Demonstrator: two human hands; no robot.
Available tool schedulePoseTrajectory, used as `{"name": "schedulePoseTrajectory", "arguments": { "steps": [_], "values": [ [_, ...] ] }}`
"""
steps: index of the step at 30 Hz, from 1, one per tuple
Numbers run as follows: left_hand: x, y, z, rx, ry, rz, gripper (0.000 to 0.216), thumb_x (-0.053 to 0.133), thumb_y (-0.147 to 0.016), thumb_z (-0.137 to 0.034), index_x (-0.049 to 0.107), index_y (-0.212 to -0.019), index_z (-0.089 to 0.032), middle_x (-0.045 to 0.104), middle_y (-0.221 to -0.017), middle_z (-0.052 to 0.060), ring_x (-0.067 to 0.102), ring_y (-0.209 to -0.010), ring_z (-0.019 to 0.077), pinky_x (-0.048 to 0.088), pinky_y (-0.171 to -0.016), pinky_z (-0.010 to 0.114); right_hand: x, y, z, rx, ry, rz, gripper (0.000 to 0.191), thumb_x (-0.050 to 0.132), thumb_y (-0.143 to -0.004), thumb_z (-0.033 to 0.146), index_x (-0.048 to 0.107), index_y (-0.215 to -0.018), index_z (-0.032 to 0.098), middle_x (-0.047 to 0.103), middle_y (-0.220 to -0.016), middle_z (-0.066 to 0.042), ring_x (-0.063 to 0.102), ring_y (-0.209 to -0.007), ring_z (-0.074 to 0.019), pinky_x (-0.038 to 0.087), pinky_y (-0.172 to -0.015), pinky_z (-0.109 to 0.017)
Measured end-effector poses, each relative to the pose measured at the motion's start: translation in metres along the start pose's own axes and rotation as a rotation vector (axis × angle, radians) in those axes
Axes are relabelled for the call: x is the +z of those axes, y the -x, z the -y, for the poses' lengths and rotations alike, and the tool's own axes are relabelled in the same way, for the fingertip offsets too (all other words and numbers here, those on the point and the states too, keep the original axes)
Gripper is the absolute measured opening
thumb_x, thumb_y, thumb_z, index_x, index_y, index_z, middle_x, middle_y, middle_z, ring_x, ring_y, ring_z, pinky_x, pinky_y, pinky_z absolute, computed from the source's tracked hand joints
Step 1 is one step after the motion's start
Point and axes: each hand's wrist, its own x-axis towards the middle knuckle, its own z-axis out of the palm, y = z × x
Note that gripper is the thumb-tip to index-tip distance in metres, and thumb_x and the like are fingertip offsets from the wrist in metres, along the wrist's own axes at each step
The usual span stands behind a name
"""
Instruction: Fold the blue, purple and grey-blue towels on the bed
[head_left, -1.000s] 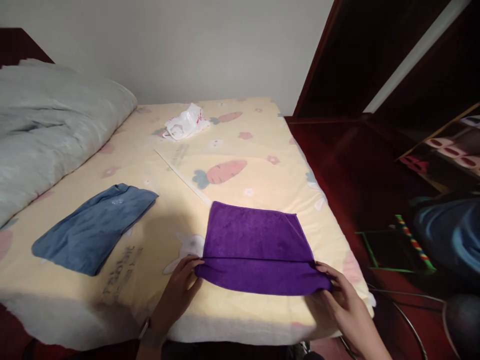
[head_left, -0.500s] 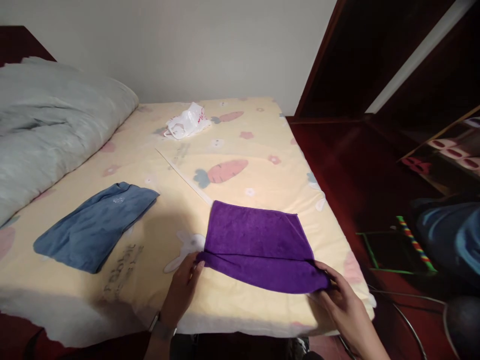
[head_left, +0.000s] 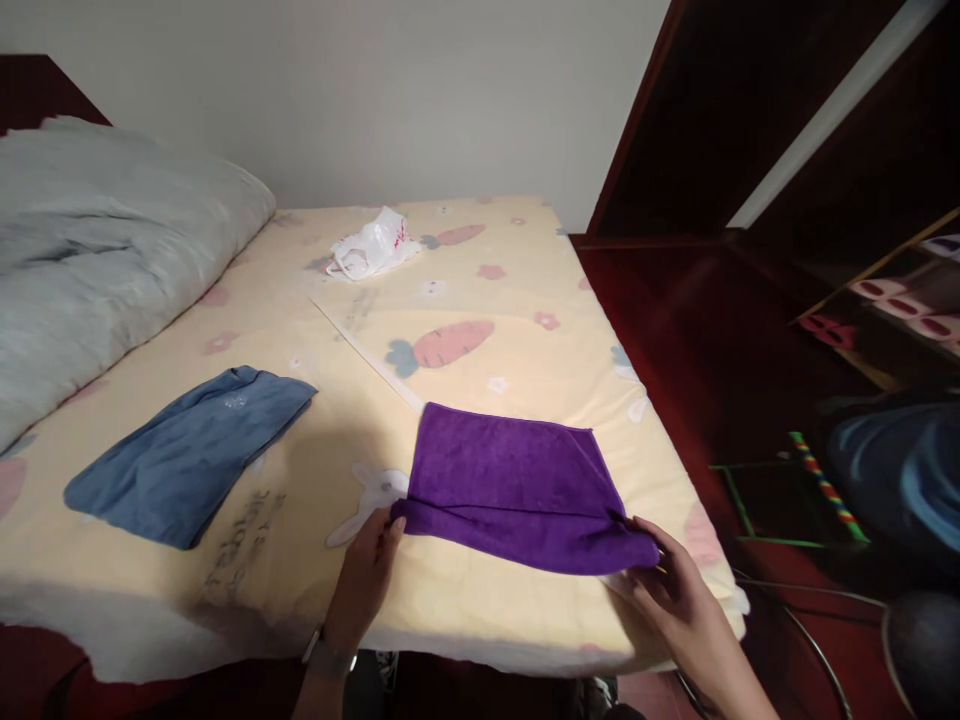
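Observation:
A purple towel [head_left: 514,465] lies on the bed near its front right corner, its near edge turned up into a fold. My left hand [head_left: 373,555] pinches the fold's left end between thumb and fingers. At the right end, my right hand [head_left: 675,580] grips the same fold, with some fingers hidden beneath the cloth. Off to the left rests a folded blue cloth [head_left: 199,450] with a small pale mark on it, apart from both hands. A thin white strip [head_left: 367,352] runs from the towel's far left corner toward the back of the bed.
The bed [head_left: 517,620] has a yellow sheet printed with carrots and rabbits. A white plastic bag [head_left: 375,245] sits near the back, and a grey quilt [head_left: 127,250] is heaped at left. On the right are a slipper rack [head_left: 892,310], a green frame [head_left: 787,542] and cables on the floor.
The towel's near edge has risen and moved slightly away from me, making the turned-up strip narrower. Both hands keep their hold at its ends.

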Motion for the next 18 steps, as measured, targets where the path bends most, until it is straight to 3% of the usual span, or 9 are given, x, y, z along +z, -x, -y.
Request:
{"name": "schedulePoseTrajectory", "arguments": {
  "steps": [3,8,13,18],
  "values": [
    [0.001,0.000,-0.001,-0.002,0.002,-0.007,0.033,0.047,-0.099,-0.051,0.068,-0.103,-0.025,0.070,-0.085,0.000,0.065,-0.083,0.0233,0.051,-0.077,0.034,-0.001,-0.002,-0.004,0.004,0.051,-0.040,0.067,0.070,-0.078,0.056,0.056,-0.135,0.026,0.066,-0.139,-0.009,0.071,-0.113,-0.0268,0.060,-0.098,-0.036],
    [0.000,-0.001,-0.002,0.018,0.031,-0.032,0.034,0.048,-0.098,-0.052,0.068,-0.106,-0.026,0.071,-0.091,0.002,0.066,-0.086,0.0238,0.052,-0.078,0.034,-0.004,-0.004,0.002,0.111,0.096,-0.149,0.063,0.065,-0.074,0.070,0.066,-0.115,0.023,0.078,-0.105,-0.010,0.074,-0.090,-0.0287,0.063,-0.076,-0.038],
    [0.000,0.001,-0.002,0.014,0.087,-0.118,0.039,0.052,-0.095,-0.058,0.066,-0.108,-0.024,0.070,-0.095,0.004,0.065,-0.087,0.0241,0.052,-0.077,0.034,-0.001,0.000,0.018,-0.023,0.012,-0.195,0.057,0.062,-0.082,0.065,0.063,-0.122,0.024,0.068,-0.134,-0.010,0.061,-0.127,-0.0312,0.051,-0.110,-0.044],
    [0.005,0.004,-0.002,-0.063,0.118,-0.115,0.044,0.048,-0.095,-0.065,0.064,-0.099,-0.025,0.060,-0.074,-0.002,0.057,-0.069,0.0205,0.046,-0.064,0.030,0.004,0.003,0.025,0.055,-0.028,-0.272,0.056,0.064,-0.078,0.072,0.065,-0.104,0.022,0.074,-0.104,-0.008,0.069,-0.104,-0.0298,0.058,-0.095,-0.040]
  ]
}}
